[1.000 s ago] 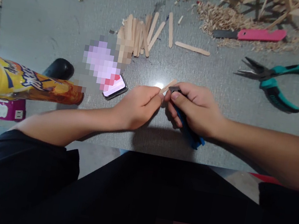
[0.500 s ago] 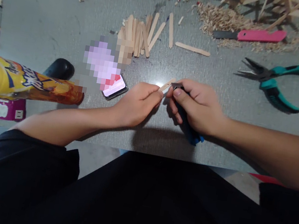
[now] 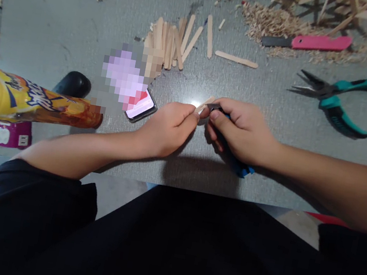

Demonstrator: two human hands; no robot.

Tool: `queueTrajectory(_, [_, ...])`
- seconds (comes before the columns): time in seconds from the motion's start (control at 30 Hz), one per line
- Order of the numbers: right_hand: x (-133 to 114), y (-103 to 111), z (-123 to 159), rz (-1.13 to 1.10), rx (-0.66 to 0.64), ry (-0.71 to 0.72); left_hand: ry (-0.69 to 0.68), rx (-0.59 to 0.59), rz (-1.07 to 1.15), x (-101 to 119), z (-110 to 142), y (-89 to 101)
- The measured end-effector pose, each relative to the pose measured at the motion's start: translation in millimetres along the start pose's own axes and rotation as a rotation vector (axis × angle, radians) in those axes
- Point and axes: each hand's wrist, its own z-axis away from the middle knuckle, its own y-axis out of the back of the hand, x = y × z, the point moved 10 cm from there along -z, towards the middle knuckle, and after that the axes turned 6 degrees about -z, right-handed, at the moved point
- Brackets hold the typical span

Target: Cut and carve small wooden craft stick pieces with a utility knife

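My left hand (image 3: 168, 127) pinches a short wooden craft stick (image 3: 205, 103) between thumb and fingertips at the table's middle. My right hand (image 3: 241, 130) is wrapped round a blue-handled utility knife (image 3: 240, 168), whose dark blade end (image 3: 214, 107) touches the stick close to my left fingertips. Both forearms rest near the table's front edge. Only the blue tail of the knife handle shows below my right palm.
A pile of craft sticks (image 3: 172, 38) lies behind the hands, with a phone (image 3: 141, 105) to the left. Teal pliers (image 3: 340, 96) and a pink-handled knife (image 3: 307, 41) by wood shavings (image 3: 271, 22) sit at the right. A yellow bottle (image 3: 23, 99) lies at the left.
My right hand and the knife blade have shifted very slightly against the stick. My left hand keeps its pinch in the same spot.
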Motion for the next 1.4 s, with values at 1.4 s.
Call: queueTrajectory(1.4, [-9,-3,-4,0.336,-0.055,-0.035,0.048,-0.093,-0.262,-2,5,-7.0])
